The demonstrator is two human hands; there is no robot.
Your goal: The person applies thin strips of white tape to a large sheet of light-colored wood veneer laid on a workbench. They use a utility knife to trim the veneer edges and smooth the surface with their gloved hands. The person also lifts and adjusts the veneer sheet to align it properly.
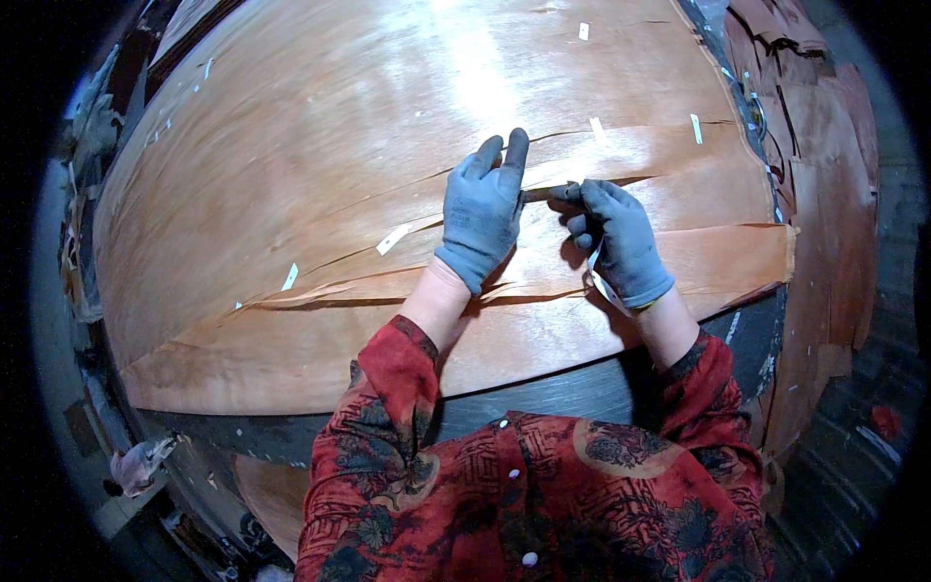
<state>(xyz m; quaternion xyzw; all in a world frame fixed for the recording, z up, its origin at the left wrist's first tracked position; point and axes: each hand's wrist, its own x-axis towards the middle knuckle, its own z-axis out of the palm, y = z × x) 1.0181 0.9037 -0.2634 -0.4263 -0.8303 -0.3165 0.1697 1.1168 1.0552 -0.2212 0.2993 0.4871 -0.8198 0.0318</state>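
A broad sheet of thin reddish-brown wood veneer (pixel 320 145) spreads in front of me, with long splits and a raised, wrinkled seam along its near part. My left hand (pixel 482 215), in a grey-blue glove, rests over the veneer with its fingers stretched away from me. My right hand (pixel 628 247), gloved alike, is closed, thumb and fingertips together beside a dark, narrow split or strip; which it is I cannot tell. A strip of white tape (pixel 603 279) hangs from the right hand's palm side. Short white tape pieces (pixel 393 240) lie across several splits.
Under the veneer's near edge shows a dark work surface (pixel 524 398). Stacked brown veneer sheets (pixel 824 213) with ragged edges stand at the right. A dark ribbed floor (pixel 853 466) lies at the lower right, and a pale crumpled thing (pixel 141 466) at the lower left.
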